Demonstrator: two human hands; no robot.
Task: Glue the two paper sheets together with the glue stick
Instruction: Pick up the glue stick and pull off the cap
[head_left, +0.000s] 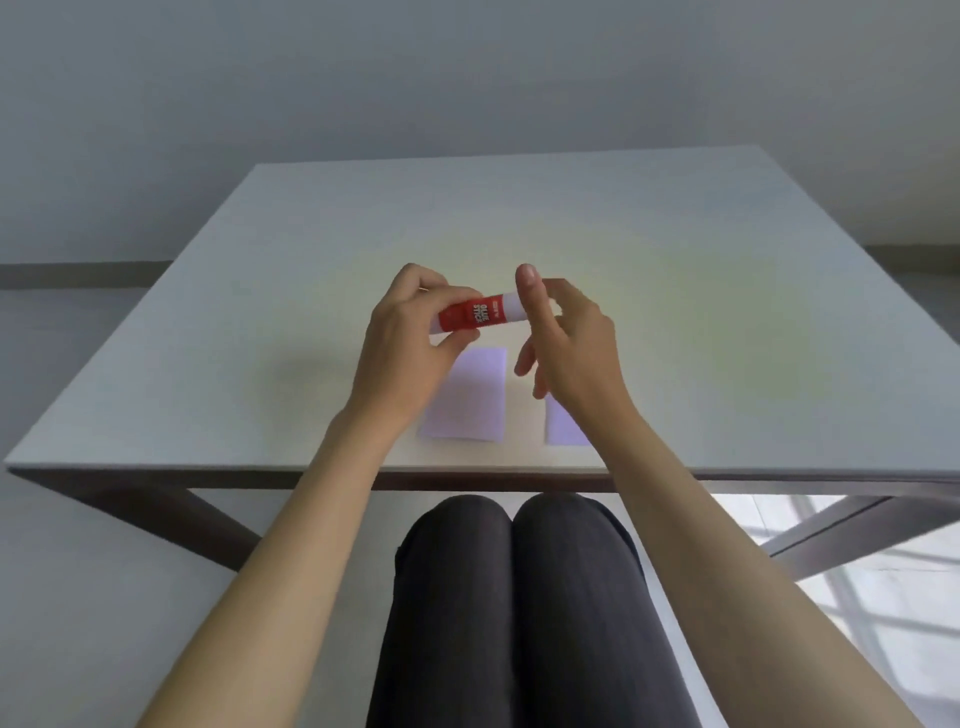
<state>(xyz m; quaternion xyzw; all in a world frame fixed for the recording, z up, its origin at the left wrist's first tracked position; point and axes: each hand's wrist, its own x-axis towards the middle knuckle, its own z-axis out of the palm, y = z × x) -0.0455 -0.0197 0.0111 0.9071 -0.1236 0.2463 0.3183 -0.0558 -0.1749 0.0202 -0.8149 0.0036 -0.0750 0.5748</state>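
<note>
A red and white glue stick (480, 314) lies level in the air above the table, held between both hands. My left hand (415, 343) grips its red body with thumb and fingers. My right hand (563, 338) pinches the white cap end between thumb and fingers. Two pale lilac paper sheets lie flat on the table below. The left sheet (470, 400) shows mostly; the right sheet (563, 426) is largely hidden by my right wrist. The sheets lie side by side with a gap between them.
The white table (675, 312) has its near edge just below the sheets, with dark legs underneath. My knees in dark trousers (519, 597) sit under the near edge. A grey wall stands behind the table.
</note>
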